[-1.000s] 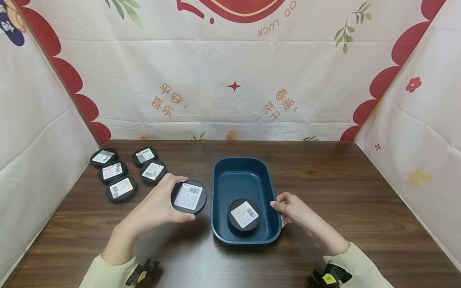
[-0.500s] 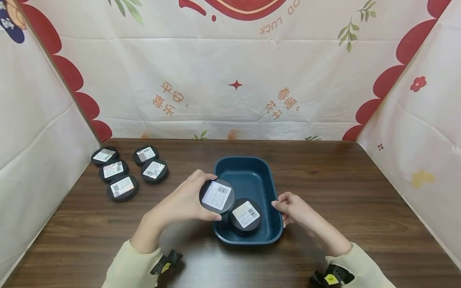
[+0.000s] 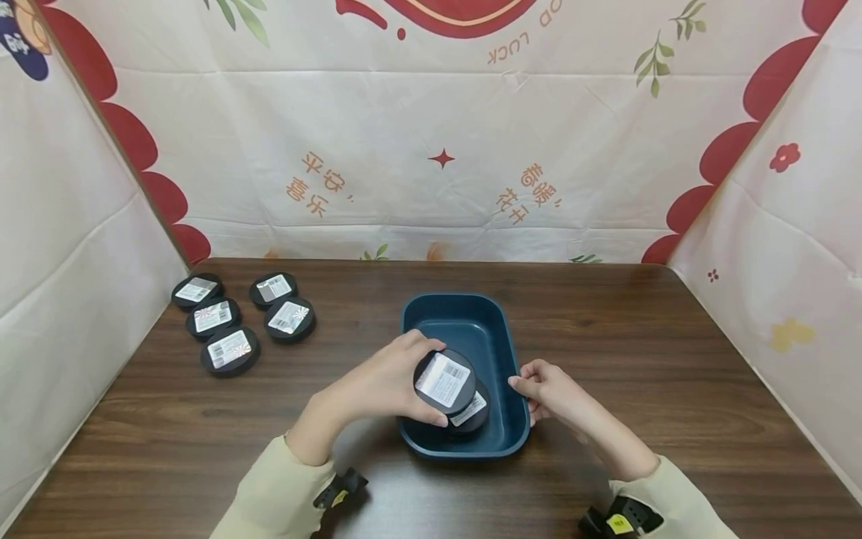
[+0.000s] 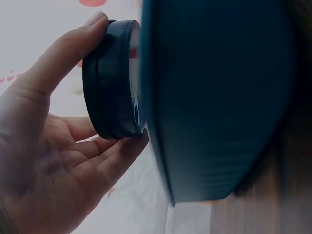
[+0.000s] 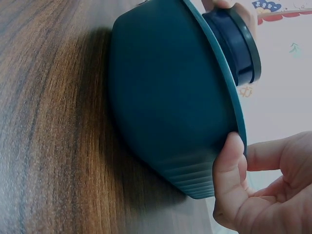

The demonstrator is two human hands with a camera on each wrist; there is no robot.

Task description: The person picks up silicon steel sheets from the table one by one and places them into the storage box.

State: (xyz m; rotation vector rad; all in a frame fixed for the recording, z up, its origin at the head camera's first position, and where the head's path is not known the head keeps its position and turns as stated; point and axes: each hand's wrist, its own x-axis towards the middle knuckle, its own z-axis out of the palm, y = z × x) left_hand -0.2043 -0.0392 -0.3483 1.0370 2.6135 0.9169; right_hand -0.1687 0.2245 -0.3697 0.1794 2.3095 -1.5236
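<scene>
My left hand [image 3: 397, 380] grips a round black lidded container [image 3: 444, 383] by its sides, with a white barcode label facing up. It is held over a deep blue rectangular tray [image 3: 461, 318]. Partly hidden beneath it, another round black container [image 3: 477, 421] stands in the tray's near part. In the left wrist view, thumb and fingers span the held container [image 4: 109, 80], just above the tray's rim. My right hand [image 3: 551, 391] pinches the tray's right rim between thumb and fingers, as the right wrist view of that hand [image 5: 268, 190] also shows.
Several more labelled round black containers [image 3: 229, 352] stand at the left back of the brown wooden table [image 3: 579, 322], in two groups. A printed white cloth [image 3: 377, 112] hangs behind the table and along both sides.
My left hand has carried the container rightward from beside the tray, across its left rim, to above the container inside. The right hand has stayed on the rim.
</scene>
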